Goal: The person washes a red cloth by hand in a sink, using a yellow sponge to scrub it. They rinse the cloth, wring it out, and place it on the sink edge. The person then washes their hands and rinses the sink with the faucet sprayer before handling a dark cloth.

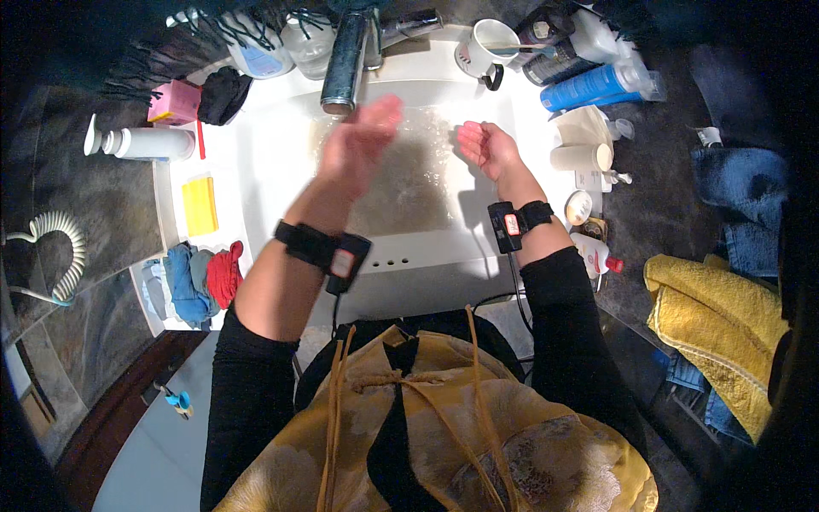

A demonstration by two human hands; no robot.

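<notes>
A white sink basin [285, 141] with cloudy, brownish-grey water [403, 192] in its bottom lies before me. My left hand [363, 146] is over the basin beside the metal faucet spout [345, 64], blurred and palm up, with nothing seen in it. Whether it touches the spout tip I cannot tell. Over the basin's right side, my right hand [489, 148] is lightly cupped and holds nothing visible. Each forearm wears a black strap with a small device, the left device [349, 262] and the right device [507, 225], and a cable runs from each.
On the left rim lie a yellow cloth [200, 206], a pump bottle [153, 143] and folded fabrics [192, 281]. Behind stand clear bottles [308, 48] and a white mug [489, 48]. Several bottles and tubes [582, 86] line the right. A yellow towel [710, 320] hangs farther right.
</notes>
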